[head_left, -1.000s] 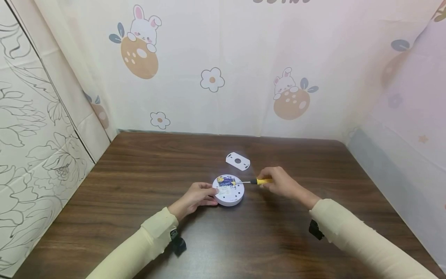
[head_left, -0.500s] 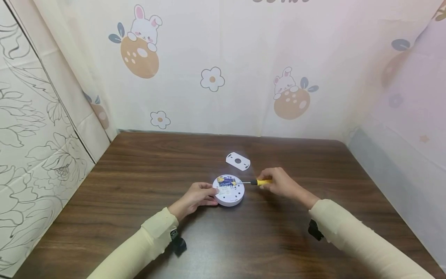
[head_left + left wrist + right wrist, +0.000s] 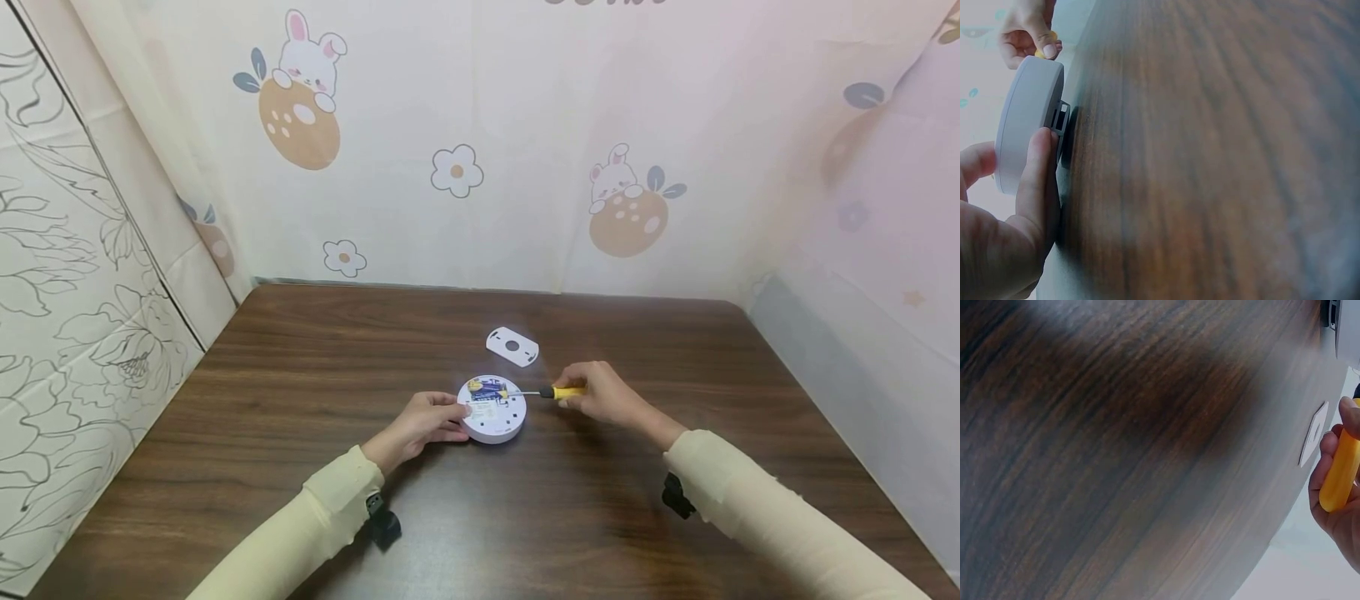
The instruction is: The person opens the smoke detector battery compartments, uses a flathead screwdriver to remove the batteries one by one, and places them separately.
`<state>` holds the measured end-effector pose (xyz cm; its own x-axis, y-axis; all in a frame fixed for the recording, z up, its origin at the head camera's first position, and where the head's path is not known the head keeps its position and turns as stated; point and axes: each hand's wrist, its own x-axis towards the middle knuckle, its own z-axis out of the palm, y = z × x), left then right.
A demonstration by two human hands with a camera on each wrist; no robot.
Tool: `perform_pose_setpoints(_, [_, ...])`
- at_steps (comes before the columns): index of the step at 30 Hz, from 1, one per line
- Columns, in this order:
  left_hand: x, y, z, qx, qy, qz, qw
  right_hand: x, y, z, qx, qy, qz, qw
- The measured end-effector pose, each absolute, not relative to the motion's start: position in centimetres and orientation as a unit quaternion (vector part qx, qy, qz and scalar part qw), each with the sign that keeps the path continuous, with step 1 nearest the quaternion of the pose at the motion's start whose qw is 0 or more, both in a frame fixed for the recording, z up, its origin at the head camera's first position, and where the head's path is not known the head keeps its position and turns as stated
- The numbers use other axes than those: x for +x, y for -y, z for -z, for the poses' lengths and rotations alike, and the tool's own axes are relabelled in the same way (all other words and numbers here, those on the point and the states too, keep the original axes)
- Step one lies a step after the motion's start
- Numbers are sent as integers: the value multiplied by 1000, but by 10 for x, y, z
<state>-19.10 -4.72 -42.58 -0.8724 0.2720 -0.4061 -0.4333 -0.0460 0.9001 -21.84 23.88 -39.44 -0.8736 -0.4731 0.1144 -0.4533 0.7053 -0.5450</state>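
A round white device (image 3: pixel 491 423), resembling a smoke alarm, is at the middle of the table with its printed face up. Blue and yellow parts (image 3: pixel 486 388) show in its face. My left hand (image 3: pixel 426 425) grips the near left rim, thumb on top and fingers underneath; in the left wrist view the device (image 3: pixel 1030 119) appears edge-on, tilted off the tabletop. A screwdriver (image 3: pixel 567 392) with a yellow handle is pinched in my right hand (image 3: pixel 611 398). Its metal shaft points left, and the tip reaches the blue and yellow parts. Whether the tip touches them is too small to tell.
Behind the device, a flat white plate (image 3: pixel 498 340) with a round central hole lies on the dark wooden table (image 3: pixel 360 358). A patterned curtain (image 3: pixel 525 233) hangs along the table's back edge. Black wrist cameras (image 3: pixel 384 525) hang below both sleeves.
Almost nothing differs. My right hand and the screwdriver have shifted down very slightly; the left hand, the device and the plate stay in place.
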Motion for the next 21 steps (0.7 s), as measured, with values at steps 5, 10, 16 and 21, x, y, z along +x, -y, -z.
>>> perform_pose_setpoints(5, [-192,48,427,-62,-648,-717,250,-219,-240,395,-246,-923,294,26])
perform_pose_setpoints(10, [-194,47,428,-64,-649,-716,251,-220,-241,396,-244,-923,298,30])
perform_pose_setpoints(16, [-193,47,425,-72,-648,-717,246,-221,-242,399,-236,-924,299,32])
perform_pose_setpoints(21, [-192,47,425,-76,-651,-714,246,-221,-242,401,-232,-923,305,39])
